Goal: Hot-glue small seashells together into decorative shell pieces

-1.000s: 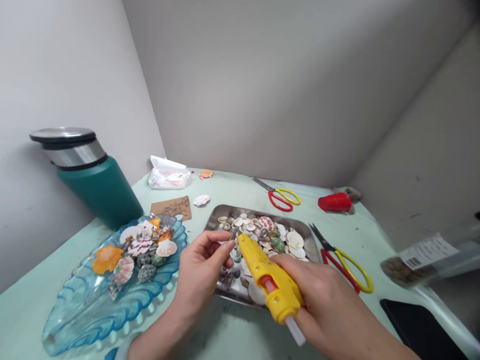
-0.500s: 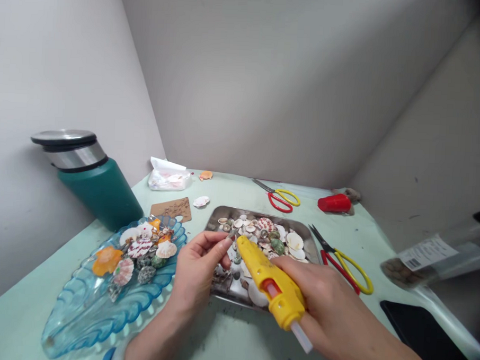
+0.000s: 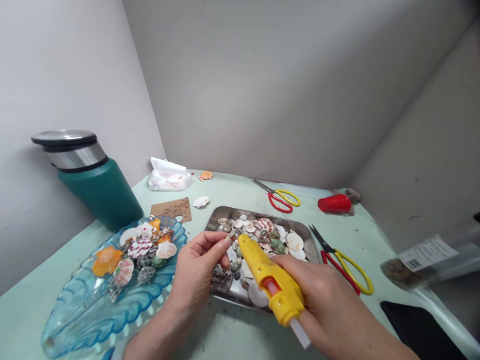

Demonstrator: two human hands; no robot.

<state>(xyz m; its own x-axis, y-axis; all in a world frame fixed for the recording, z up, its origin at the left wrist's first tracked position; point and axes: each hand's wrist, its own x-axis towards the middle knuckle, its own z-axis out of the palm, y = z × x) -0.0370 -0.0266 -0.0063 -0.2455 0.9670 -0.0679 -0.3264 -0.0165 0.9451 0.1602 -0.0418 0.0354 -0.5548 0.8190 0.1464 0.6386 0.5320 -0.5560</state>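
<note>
My right hand (image 3: 318,292) is wrapped round a yellow hot glue gun (image 3: 263,271), with a clear glue stick (image 3: 300,334) poking out of its rear end. The gun's nozzle points away from me, close to the fingertips of my left hand (image 3: 200,266). Thumb and forefinger of that hand pinch a small greyish piece (image 3: 232,234), too small to name. Both hands hover over a metal tray (image 3: 311,241) full of seashells, among them white scallops (image 3: 295,241) and a green snail shell (image 3: 277,246).
On the left, a blue glass dish (image 3: 79,311) holds shells and stones beside a green bottle (image 3: 100,190). Two scissors (image 3: 281,195) lie behind and right of the tray, near a red cup (image 3: 334,203). A brown card (image 3: 171,209), tissue pack (image 3: 168,176) and black tablet-like slab (image 3: 424,331) lie around.
The glue gun has shifted very slightly, its rear end a little to the left and up. My left hand keeps its pinch in nearly the same place.
</note>
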